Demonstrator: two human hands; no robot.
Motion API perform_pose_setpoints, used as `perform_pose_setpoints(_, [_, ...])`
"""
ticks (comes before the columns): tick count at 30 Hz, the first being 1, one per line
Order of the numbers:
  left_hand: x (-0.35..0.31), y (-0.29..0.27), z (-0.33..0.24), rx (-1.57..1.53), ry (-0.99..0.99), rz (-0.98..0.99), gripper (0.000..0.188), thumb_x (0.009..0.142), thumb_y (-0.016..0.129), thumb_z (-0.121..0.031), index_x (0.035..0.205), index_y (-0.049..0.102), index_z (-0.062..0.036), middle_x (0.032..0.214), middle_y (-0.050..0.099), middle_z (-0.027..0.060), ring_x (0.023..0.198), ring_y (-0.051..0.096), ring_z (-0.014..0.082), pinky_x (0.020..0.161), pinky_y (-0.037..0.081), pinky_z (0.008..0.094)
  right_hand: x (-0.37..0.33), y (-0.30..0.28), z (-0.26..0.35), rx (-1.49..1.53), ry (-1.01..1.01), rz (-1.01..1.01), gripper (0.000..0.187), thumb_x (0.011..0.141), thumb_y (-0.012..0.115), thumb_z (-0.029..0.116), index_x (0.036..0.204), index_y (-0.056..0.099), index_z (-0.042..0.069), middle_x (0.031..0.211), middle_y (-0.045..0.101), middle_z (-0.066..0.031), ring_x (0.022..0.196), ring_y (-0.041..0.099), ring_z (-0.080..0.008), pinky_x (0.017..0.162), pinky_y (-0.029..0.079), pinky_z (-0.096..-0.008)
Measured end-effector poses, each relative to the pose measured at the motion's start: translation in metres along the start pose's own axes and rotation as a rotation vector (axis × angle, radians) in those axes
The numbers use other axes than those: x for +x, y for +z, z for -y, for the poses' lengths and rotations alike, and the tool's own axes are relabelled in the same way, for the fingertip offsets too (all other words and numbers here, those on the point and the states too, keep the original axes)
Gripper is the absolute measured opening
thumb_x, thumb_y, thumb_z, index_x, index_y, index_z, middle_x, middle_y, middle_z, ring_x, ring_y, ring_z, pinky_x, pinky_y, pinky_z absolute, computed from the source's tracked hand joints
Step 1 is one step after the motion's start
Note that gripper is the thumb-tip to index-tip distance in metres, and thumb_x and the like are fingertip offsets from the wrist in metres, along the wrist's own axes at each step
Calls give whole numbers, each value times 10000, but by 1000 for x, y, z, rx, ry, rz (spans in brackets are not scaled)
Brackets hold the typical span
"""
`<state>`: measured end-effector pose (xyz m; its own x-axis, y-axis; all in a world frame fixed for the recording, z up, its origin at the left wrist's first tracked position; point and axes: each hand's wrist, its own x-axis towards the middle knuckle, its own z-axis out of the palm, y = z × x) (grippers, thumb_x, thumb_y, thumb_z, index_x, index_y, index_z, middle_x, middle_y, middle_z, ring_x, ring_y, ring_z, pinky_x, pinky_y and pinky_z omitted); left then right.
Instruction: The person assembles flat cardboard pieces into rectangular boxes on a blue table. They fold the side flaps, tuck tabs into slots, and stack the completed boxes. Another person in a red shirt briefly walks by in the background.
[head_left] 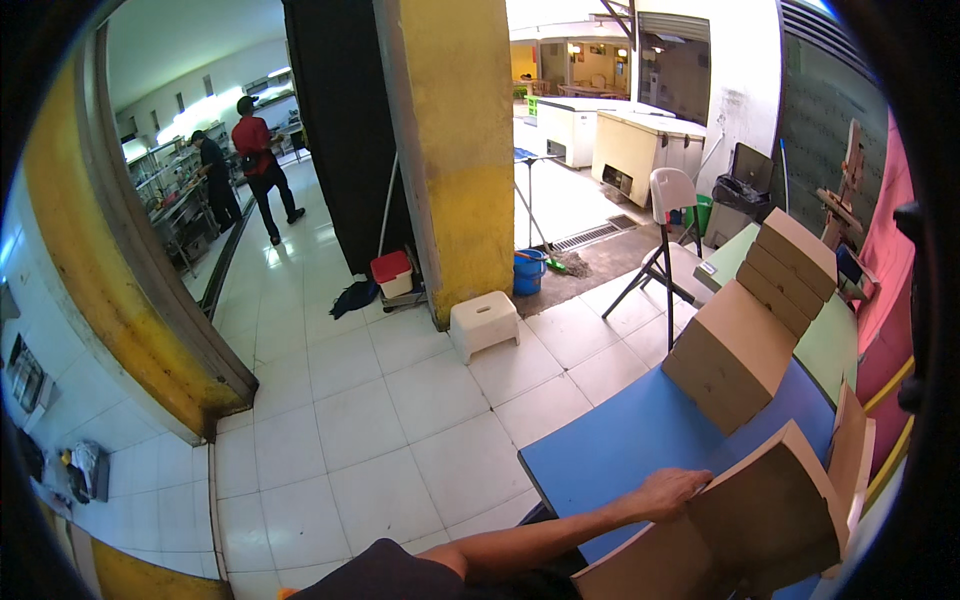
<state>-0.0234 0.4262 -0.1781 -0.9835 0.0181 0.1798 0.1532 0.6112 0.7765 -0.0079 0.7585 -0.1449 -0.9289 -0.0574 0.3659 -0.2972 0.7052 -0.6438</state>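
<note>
From the lower edge my left forearm reaches across to an opened cardboard box (765, 510) at the near right of the blue table (610, 450). My left hand (675, 494) is closed on the box's left edge, with the fingertips partly hidden. Brown inner faces of the box show, one panel standing up and another sloping toward me. My right hand does not show. Beyond the box, folded brown cartons (735, 350) sit stacked on the table, and more cartons (790, 270) are piled behind them. Flat cardboard pieces (848, 450) lean at the right.
A folding chair (672, 230) stands past the table, and a white stool (485, 322) is by the yellow pillar (465, 150). Near the pillar are a blue bucket (528, 272) and a mop. Two people (258, 150) are in the kitchen at the far left.
</note>
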Motion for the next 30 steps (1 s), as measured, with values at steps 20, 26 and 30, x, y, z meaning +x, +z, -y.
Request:
perform_pose_setpoints(20, [-133,-63,4,3,47,366,898,849,732,-200,1566,216,-36,1571,309,256,1487,252,406,1242,130,546,-77,-13,52,34,-331,219,653,771,764,208,1354,569,-11,1404,538,-220,1136,646,-335,889,576,-353])
perform_pose_setpoints(26, [-127,-19,-10,197,-57,92,870,850,773,-258,1523,281,-9,1511,407,248,1459,312,400,1229,152,558,-61,27,64,-87,-235,66,675,796,815,179,1364,459,100,1468,395,-267,1178,603,-452,870,598,-452])
perform_pose_setpoints(30, [-114,-13,-2,123,-127,-7,667,911,716,-158,1472,380,-24,1460,480,225,1330,487,388,1108,386,527,-44,38,46,-68,-289,73,670,792,813,155,1374,481,146,1423,440,-264,1116,645,-412,814,611,-462])
